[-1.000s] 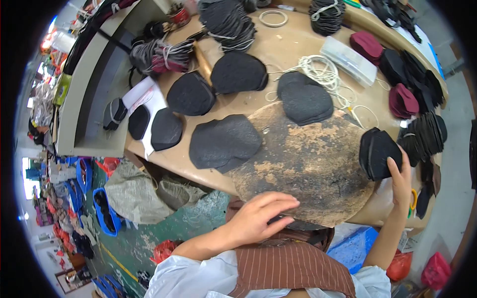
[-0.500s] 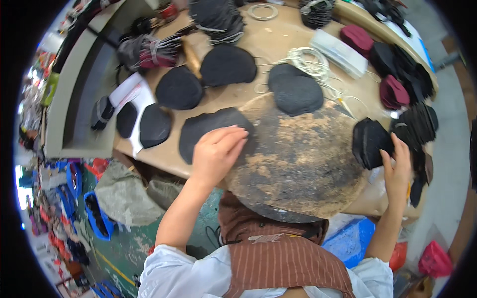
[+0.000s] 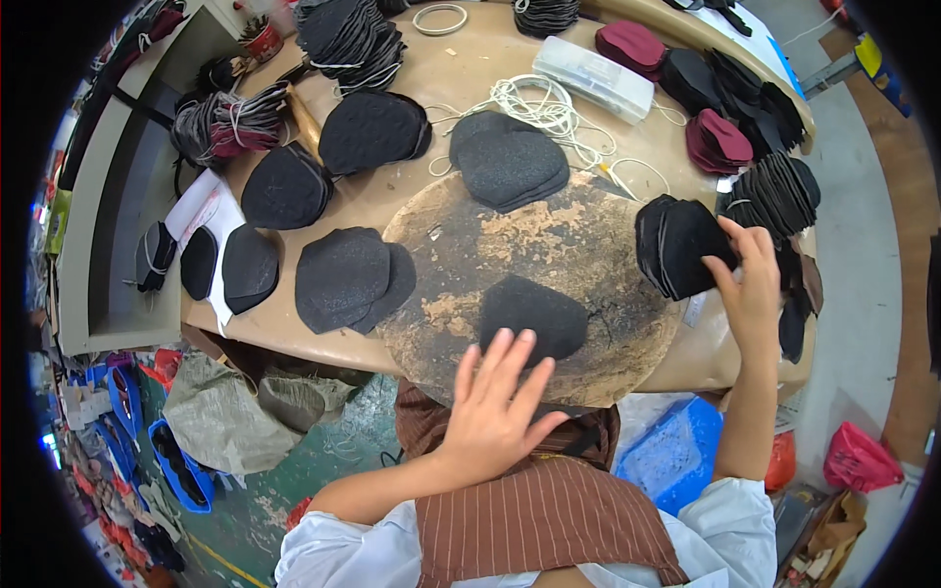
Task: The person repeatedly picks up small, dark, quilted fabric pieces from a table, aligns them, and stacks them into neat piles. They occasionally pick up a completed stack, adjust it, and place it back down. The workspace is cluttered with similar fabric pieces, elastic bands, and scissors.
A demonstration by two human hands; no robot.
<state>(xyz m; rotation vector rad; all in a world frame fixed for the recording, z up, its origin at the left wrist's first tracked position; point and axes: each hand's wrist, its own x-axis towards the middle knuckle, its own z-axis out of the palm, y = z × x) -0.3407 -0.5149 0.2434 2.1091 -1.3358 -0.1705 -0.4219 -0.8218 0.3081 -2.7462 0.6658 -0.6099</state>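
In the head view, a cut black panel (image 3: pixel 537 312) is laid on the near part of a worn round board (image 3: pixel 421 314), its near edge overlapped by the spread, ungripping fingers of the left hand (image 3: pixel 497 416). The right hand (image 3: pixel 751 294) is half-curled, thumb and forefinger set against the right edge of a black panel stack (image 3: pixel 676 247) at the board's right; whether it is gripped cannot be told.

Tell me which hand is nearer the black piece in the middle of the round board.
Left. The left hand is at the near edge of the black piece, fingers over it; the right hand is farther off, to its right, at a black stack.
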